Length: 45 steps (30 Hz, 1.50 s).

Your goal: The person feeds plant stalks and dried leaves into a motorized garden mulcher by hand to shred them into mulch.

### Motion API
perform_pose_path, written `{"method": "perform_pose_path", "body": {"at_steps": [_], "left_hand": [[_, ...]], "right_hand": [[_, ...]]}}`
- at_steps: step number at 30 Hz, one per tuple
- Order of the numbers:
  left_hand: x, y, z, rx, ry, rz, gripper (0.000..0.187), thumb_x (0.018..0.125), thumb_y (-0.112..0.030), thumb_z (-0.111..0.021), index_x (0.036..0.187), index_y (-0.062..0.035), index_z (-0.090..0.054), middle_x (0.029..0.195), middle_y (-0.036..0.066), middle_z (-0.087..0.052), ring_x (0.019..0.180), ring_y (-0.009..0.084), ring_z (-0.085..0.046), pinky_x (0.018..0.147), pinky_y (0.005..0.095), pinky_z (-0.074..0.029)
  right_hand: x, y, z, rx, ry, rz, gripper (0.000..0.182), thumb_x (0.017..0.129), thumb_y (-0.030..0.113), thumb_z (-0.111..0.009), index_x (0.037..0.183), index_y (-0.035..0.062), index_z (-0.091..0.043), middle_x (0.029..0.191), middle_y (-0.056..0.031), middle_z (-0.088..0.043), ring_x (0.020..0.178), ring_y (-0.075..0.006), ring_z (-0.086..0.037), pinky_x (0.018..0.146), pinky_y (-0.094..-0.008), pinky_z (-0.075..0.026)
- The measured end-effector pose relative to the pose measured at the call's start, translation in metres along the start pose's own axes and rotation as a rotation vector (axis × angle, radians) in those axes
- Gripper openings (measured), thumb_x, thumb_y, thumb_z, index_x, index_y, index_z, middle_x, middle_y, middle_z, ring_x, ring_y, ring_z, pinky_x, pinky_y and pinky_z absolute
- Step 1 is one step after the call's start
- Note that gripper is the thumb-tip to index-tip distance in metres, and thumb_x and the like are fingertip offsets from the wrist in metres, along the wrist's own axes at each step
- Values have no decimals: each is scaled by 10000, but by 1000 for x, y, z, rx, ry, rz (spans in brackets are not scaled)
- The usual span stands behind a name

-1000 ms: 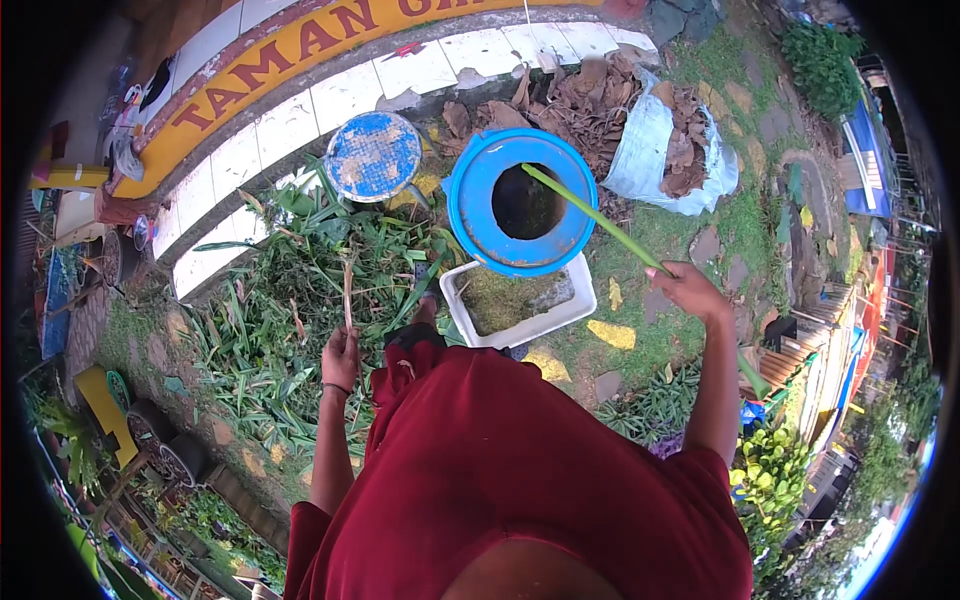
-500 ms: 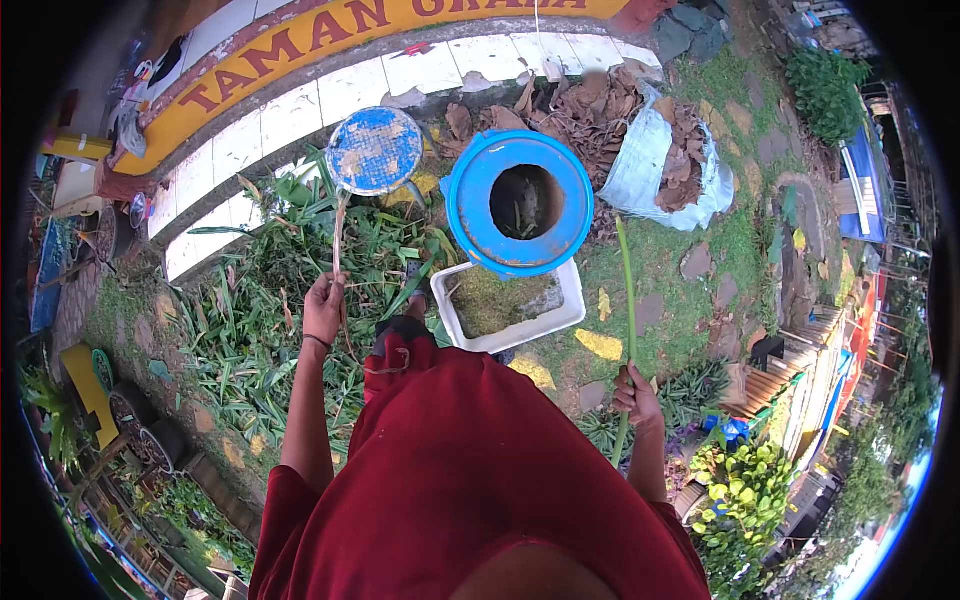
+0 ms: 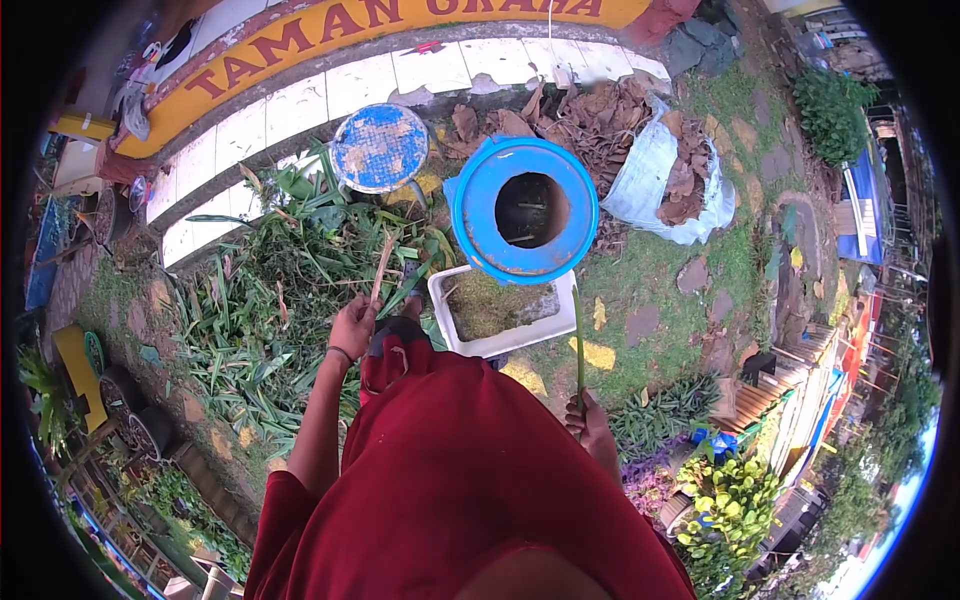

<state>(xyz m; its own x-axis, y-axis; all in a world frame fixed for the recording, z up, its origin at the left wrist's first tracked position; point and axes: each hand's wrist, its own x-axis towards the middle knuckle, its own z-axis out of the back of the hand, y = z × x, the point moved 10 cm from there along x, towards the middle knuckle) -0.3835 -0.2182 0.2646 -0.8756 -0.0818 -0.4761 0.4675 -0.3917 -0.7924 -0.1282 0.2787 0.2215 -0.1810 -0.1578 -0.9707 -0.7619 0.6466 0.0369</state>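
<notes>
Grass (image 3: 645, 285) skirts tub rim (image 3: 508, 343); hands (image 3: 354, 325) hold strip (image 3: 383, 265), green stalk (image 3: 579, 345).

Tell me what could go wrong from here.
The green stalk in the right hand looks close to the white tray and could snag its rim. If it goes into the blue drum, it may catch on the round opening's edge. A foot is beside loose cut leaves, a possible slip.

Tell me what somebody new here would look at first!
Probably the big blue barrel, with its dark round hole, near the top middle. Then perhaps the yellow wall with red letters, beyond it. The right hand holds a bright green stalk, just right of the white tub.
</notes>
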Motion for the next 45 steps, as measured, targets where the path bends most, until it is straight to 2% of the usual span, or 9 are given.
{"method": "perform_pose_path", "body": {"at_steps": [8,14,18,20,22,24,29,32,45], "left_hand": [[9,36,-7,19,57,67,216,970,-216,-573,987,-14,-647,727,1,-572,675,79,-489,639,279,-424],[12,30,7,180,-3,99,238,926,-262,-605,989,-38,-656,709,116,-662,610,196,-618,612,333,-481],[15,69,0,226,31,198,301,918,-327,-599,998,-45,-666,756,140,-685,688,255,-673,666,372,-510],[20,105,-5,342,10,191,362,908,-386,-587,1004,-47,-670,802,166,-696,758,319,-685,709,414,-519],[19,131,-12,351,76,281,384,901,-403,-584,1009,-45,-670,831,178,-698,791,341,-683,731,423,-520],[18,178,-20,361,139,373,406,893,-421,-582,1015,-43,-669,860,190,-699,824,363,-680,753,432,-522],[26,225,-35,534,188,165,388,871,-389,-585,1009,-39,-681,959,221,-688,903,377,-669,800,440,-530],[29,200,-27,475,159,271,383,856,-382,-601,1021,-45,-682,989,207,-691,936,355,-667,817,437,-518],[60,156,-28,409,224,344,406,852,-403,-604,1050,-55,-674,945,189,-699,899,352,-668,805,402,-506]], "right_hand": [[-63,116,-32,-109,-27,239,277,1001,415,-467,990,145,-526,664,42,-412,439,-62,-300,393,-202,-260],[-21,102,-1,-269,-164,155,252,1001,394,-461,1013,145,-500,660,42,-392,445,-67,-284,403,-230,-239],[23,59,30,-697,-374,-7,270,1002,337,-428,1041,88,-525,675,2,-454,428,-103,-351,390,-274,-293],[60,52,43,-1413,-364,181,433,987,428,-432,967,39,-621,693,-89,-576,486,-217,-531,465,-392,-444],[88,39,67,-1568,-428,204,484,985,438,-434,976,11,-663,812,-201,-655,644,-321,-640,607,-453,-507],[102,12,39,-1736,-157,244,491,982,449,-444,973,19,-682,868,-235,-663,730,-359,-652,664,-461,-503],[71,35,-15,-1423,-284,138,465,980,459,-481,971,33,-666,712,-86,-609,563,-190,-541,522,-357,-432],[83,56,-19,-1410,-230,315,459,980,452,-477,967,31,-661,707,-84,-602,539,-188,-534,499,-355,-428],[105,47,21,-1355,-285,173,437,965,441,-494,970,35,-655,723,-90,-592,544,-191,-531,441,-362,-439]]}}
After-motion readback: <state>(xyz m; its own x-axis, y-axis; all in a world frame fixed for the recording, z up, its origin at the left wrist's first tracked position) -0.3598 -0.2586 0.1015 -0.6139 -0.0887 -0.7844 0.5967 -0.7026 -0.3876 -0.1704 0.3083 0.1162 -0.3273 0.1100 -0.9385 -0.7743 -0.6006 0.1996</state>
